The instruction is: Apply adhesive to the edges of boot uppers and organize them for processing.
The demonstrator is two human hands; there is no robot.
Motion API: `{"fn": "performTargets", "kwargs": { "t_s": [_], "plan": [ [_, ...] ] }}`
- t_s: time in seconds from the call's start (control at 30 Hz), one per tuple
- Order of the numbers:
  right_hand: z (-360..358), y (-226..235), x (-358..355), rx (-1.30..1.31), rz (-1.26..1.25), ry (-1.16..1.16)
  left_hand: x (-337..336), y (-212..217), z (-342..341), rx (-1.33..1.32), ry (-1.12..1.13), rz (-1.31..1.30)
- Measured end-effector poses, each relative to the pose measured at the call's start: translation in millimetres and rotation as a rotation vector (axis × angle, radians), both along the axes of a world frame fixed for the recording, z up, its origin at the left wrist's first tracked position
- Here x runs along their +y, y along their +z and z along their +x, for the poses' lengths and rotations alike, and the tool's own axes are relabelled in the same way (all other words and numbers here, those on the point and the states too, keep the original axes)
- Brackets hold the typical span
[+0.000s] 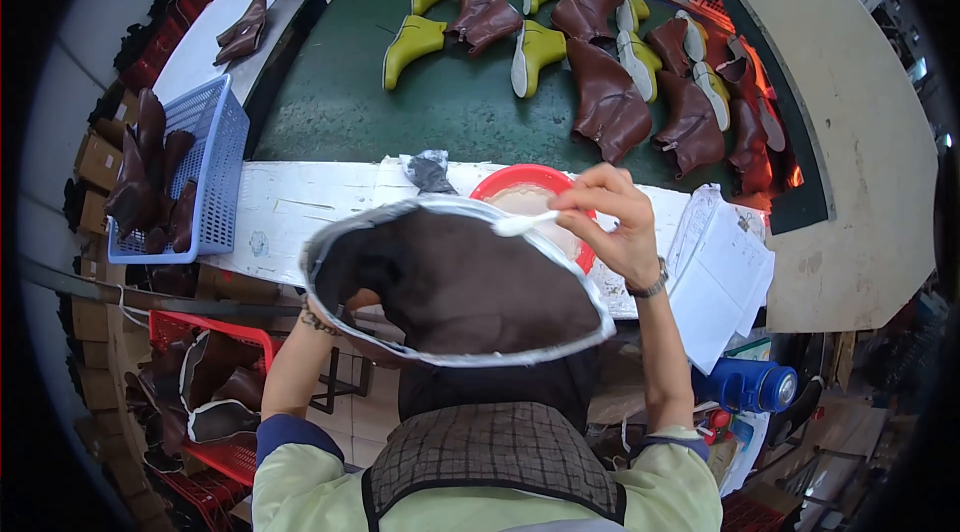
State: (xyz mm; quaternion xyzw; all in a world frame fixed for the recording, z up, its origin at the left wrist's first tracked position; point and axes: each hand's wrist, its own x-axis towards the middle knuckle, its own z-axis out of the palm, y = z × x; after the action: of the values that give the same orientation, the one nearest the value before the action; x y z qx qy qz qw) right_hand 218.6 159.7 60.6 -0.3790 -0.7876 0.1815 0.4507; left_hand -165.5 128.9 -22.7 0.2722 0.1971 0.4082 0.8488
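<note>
A brown boot upper (500, 282) with a white rim along its wide opening is held up in front of me, its dark lining facing me. My left hand (362, 302) grips it at the left edge; the thumb shows inside, and the other fingers are hidden behind the leather. Between the thumb and fingers of my right hand (612, 217) is a small white applicator (525, 224), its broad end over the upper's far rim. Behind that hand stands a red bowl (520, 174) of pale, creamy substance. A dark crumpled piece (428, 172) lies left of the bowl.
Yellow-green boot lasts (412, 47) and brown boot uppers (610, 102) lie across the green surface (320, 82). A blue basket (222, 167) and a red crate (262, 337) of uppers stand left. At right are papers (722, 277) and a blue flask (750, 385).
</note>
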Motion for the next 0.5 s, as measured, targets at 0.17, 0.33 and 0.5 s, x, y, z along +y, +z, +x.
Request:
{"fn": "performTargets", "kwargs": {
  "t_s": [0.17, 0.33, 0.5],
  "plan": [
    [24.7, -30.7, -30.7, 0.105, -0.206, -0.125, -2.1, -4.0, -39.5, -0.034, 0.108, 0.161],
    [61.2, -80.2, -28.7, 0.339, -0.306, -0.286, 9.7, -4.5, -50.5, 0.032, 0.154, 0.253],
    [84.1, -147.8, -16.2, 0.732, -0.584, -0.438, 71.0, -3.3, -32.8, 0.146, 0.382, 0.146]
  ]
}}
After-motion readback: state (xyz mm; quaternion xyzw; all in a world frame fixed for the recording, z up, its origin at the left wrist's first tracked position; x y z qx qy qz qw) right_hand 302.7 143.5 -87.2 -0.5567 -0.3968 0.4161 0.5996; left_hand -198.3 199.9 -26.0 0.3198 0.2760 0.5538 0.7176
